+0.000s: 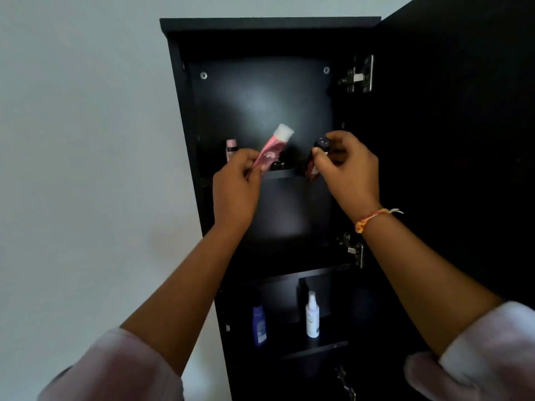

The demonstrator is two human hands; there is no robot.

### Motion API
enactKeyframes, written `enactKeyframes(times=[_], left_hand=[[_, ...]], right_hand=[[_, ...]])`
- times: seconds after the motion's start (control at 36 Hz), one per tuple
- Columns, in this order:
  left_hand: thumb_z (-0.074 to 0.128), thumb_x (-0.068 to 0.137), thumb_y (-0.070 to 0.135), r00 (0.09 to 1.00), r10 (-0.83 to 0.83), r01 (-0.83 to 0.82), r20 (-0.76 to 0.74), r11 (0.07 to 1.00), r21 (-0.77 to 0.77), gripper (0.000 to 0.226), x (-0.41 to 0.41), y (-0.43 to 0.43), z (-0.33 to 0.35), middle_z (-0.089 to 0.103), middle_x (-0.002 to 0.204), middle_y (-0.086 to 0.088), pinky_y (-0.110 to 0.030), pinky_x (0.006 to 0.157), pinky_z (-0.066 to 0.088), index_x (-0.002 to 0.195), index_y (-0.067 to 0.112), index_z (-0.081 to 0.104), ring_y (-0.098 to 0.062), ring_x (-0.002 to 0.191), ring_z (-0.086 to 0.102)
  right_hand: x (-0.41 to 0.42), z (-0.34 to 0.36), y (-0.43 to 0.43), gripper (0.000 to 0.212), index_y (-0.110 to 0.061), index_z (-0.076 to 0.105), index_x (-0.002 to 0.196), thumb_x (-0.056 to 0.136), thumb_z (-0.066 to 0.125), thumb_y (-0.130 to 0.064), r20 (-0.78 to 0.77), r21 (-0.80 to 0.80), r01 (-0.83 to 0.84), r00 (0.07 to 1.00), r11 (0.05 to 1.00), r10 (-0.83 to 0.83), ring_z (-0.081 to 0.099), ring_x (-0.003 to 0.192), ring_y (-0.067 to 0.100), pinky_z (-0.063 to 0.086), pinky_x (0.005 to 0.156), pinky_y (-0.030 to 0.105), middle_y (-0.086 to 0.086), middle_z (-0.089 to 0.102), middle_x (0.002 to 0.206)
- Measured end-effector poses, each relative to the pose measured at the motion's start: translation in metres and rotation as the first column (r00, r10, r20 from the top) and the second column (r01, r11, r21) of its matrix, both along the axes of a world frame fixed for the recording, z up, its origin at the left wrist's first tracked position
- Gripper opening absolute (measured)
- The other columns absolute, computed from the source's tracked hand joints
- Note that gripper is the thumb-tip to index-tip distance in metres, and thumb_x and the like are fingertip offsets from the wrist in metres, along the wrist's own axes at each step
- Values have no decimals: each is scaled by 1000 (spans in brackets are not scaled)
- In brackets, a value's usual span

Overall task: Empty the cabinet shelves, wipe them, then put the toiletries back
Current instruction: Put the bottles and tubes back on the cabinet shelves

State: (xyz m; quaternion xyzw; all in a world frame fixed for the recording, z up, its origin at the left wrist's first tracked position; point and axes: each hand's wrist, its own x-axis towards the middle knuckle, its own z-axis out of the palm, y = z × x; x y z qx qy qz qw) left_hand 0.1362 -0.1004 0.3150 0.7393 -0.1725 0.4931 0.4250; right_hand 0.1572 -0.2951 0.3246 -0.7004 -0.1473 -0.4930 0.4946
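Pale wall, black cabinet open. Fingers of the left hand pinch a pink tube; those of the right hand curl round a dark tube, both at the upper shelf. A pink bottle, blue bottle and spray bottle sit shelved, so emptying looks unfinished.

Matt black cabinet, bright metal hinges, glossy plastic pink tube, shiny dark tube, thread bracelet, fleecy sleeves.

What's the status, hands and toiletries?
Left hand grips pink tube; right hand grips dark item. Pink bottle, blue bottle, white spray bottle on shelves. Door open.
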Motion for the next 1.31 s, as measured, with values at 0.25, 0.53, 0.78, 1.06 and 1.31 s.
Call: enactKeyframes(times=[0.25, 0.53, 0.78, 1.06, 1.31], left_hand=[[57, 86, 13, 947, 300, -320, 117, 833, 450, 19, 44, 13, 38, 71, 81, -6, -41, 69, 49, 90, 20, 74, -27, 78, 58], [55, 81, 5, 903, 424, -381, 71, 715, 586, 23, 63, 23, 28, 69, 82, -6, -41, 69, 54, 88, 18, 73, -31, 77, 63], [58, 88, 11, 903, 425, -363, 60, 684, 632, 19, 68, 31, 28, 69, 97, -12, -43, 81, 56, 98, 14, 73, -33, 90, 65], [55, 91, 14, 912, 396, -249, -112, 747, 616, 19, 71, 30, 34, 70, 93, -13, -43, 77, 56, 95, 16, 73, -34, 84, 65], [58, 93, 22, 904, 352, -157, -242, 800, 579, 17, 75, 29, 41, 70, 93, -11, -40, 80, 54, 94, 17, 75, -29, 86, 64]], right_hand=[[38, 37, -9, 34, -23, 66, 106, 79, 62, -43, -33, -100, 124, 991, 987, -128, 68, 84, 10, 58, 80, 35, -3, 70, 97], [76, 41, -6, 31, -20, 66, 106, 82, 65, -39, -122, -192, 144, 978, 971, -169, 69, 86, 17, 57, 80, 35, 4, 71, 95], [94, 43, -3, 25, -14, 67, 107, 88, 67, -31, -166, -167, 105, 977, 980, -133, 69, 83, 18, 56, 80, 31, 6, 73, 91], [114, 45, -3, 40, -14, 64, 120, 86, 72, -34, -224, -118, 38, 972, 992, -64, 66, 98, 15, 41, 78, 14, 4, 71, 108], [127, 47, -7, 44, -13, 61, 121, 81, 77, -24, -285, -118, -5, 958, 993, -29, 65, 103, 18, 44, 84, 19, 6, 70, 111]])
